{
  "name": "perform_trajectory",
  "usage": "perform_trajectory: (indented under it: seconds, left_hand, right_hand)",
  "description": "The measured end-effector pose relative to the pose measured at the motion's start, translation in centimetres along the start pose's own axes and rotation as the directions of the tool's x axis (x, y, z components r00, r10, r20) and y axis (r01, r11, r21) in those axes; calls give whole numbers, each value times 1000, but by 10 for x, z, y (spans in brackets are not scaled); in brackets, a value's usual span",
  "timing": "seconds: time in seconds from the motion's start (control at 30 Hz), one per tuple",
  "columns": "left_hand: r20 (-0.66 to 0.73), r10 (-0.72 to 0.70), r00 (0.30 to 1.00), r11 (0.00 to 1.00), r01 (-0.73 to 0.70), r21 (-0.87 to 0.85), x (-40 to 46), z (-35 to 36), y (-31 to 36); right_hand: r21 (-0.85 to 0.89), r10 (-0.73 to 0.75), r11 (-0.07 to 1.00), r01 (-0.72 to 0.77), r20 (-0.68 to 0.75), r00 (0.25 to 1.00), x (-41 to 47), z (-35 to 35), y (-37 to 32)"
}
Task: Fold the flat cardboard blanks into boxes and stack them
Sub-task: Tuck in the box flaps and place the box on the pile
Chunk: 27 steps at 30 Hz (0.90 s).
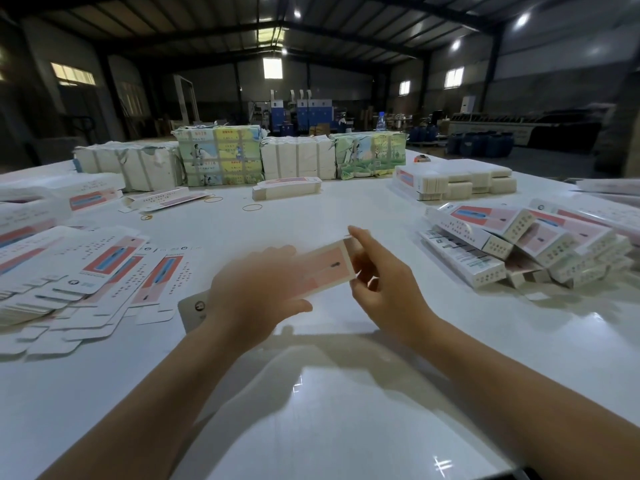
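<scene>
Above table (329, 393): left hand (249, 299) grips box (325, 268); right hand (381, 289) fingers pinch its end.

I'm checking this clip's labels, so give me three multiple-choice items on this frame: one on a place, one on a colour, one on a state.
1. Where does the heap of folded white-and-pink cardboard boxes lie on the white table?
A. at the person's right
B. at the person's left
C. at the near edge

2. What colour is the printed face of the small cardboard box held in the hands?
A. green
B. pink
C. black

3. How is the left hand engaged?
A. flat on the table
B. hanging idle
C. holding the box

Answers: 1 A, the heap lies right of both hands. 2 B, its upper face shows pink. 3 C, its fingers and thumb wrap the box, while the right hand pinches its end.
</scene>
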<state>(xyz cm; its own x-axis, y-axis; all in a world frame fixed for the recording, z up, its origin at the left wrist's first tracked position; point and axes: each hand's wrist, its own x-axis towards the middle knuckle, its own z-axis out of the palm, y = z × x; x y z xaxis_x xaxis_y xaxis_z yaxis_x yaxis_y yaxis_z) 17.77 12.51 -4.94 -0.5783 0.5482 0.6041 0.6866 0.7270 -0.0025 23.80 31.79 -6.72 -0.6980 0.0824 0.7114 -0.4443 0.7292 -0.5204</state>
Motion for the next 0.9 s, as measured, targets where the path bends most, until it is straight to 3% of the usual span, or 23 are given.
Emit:
perform_trajectory:
  seconds: [0.1,0.17,0.33,0.4,0.47,0.53,0.63,0.67,0.73,0.8,0.83,0.9]
  left_hand:
    - [-30,-12,999,999,11,-36,0,1,2]
    - [-37,-26,999,998,24,-51,1,2,5]
    - [-21,-23,1000,999,24,41,0,7,13]
    - [-44,-36,998,998,38,46,1,8,14]
    - [-75,-84,994,996,83,-18,2,9,13]
    - [-94,-129,987,988,121,-93,2,9,11]
    - [-110,-149,983,981,133,-145,1,7,6]
    - [-105,-143,984,981,127,-147,1,8,6]
    - [-83,-113,990,986,101,-135,0,9,8]
    - [-59,-87,994,992,81,-99,0,11,10]
    - [-45,-89,995,993,85,-84,0,11,10]
    - [-28,-100,995,993,98,-58,0,13,10]
  right_hand:
    - [-22,-55,998,53,-97,994,0,4,-3]
    - [44,-9,999,14,-116,993,1,7,-7]
    - [227,154,963,-148,-7,988,0,7,-8]
    - [234,150,960,-152,26,988,0,7,-10]
    - [173,74,983,-64,-52,996,1,5,-12]
    - [108,29,994,-4,-232,972,3,0,-11]
    - [147,154,984,-103,-396,905,8,-11,-4]
    - [234,259,954,-186,-338,905,10,-13,-3]
    - [491,454,783,-381,-33,890,16,-15,-1]
    - [622,462,625,-471,191,866,18,-14,1]
    - [609,424,656,-445,191,885,18,-12,1]
    - [406,325,859,-311,38,945,12,-7,-2]
